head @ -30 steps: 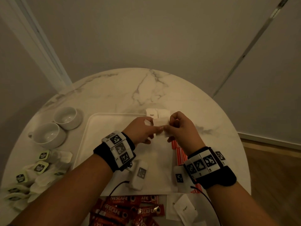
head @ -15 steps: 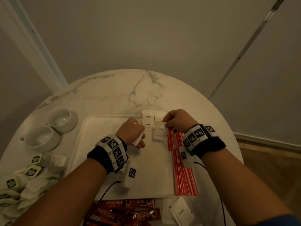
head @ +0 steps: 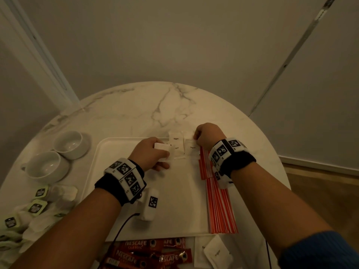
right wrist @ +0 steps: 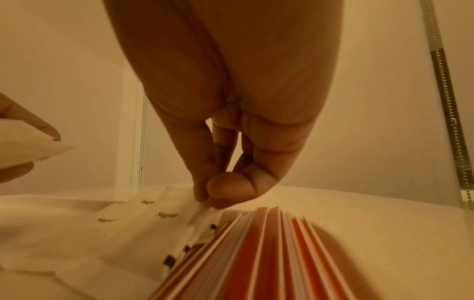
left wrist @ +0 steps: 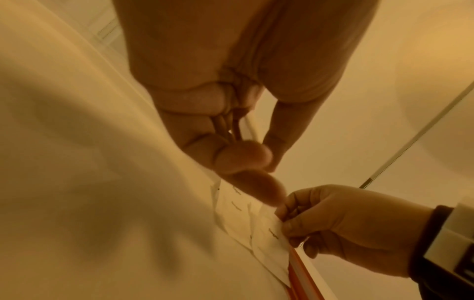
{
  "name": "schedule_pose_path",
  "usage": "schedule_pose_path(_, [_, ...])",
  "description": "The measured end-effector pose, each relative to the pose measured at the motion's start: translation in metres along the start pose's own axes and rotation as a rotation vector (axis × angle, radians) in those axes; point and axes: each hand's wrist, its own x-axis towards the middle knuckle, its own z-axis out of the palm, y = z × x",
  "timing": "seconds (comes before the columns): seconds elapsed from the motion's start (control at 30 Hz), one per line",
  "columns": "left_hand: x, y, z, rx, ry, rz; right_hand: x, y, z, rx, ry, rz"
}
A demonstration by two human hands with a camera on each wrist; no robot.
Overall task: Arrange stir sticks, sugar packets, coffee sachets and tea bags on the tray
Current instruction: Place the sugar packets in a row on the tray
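White paper sugar packets [head: 175, 145] lie in a small cluster at the far end of the white rectangular tray [head: 108, 162], just beside a row of red-striped stir sticks [head: 219, 206]. The right hand [head: 208, 135] pinches the corner of one packet there. The left hand [head: 149, 155] grips a few more packets above the tray on the round marble table [head: 136, 105].

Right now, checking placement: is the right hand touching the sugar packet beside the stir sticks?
Touching. The right wrist view shows the right hand pinching the sugar packet corner.
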Motion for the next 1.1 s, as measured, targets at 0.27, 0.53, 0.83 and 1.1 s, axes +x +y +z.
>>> schedule_pose_path(0.27, [0.008,0.005,0.001,0.141,0.051,0.144,-0.022,-0.01,-0.02,0.385,0.105,-0.17])
schedule_pose_path(0.53, [0.014,0.005,0.005,0.277,0.124,0.272,-0.038,-0.02,-0.014,0.381,-0.056,-0.211])
schedule_pose_path(0.83, [0.026,-0.006,0.019,0.783,-0.013,0.159,-0.046,-0.003,0.007,0.485,-0.151,-0.008])
schedule_pose_path(1.1, [0.021,-0.005,0.012,0.761,0.088,0.252,-0.036,-0.032,0.027,0.329,-0.174,0.02])
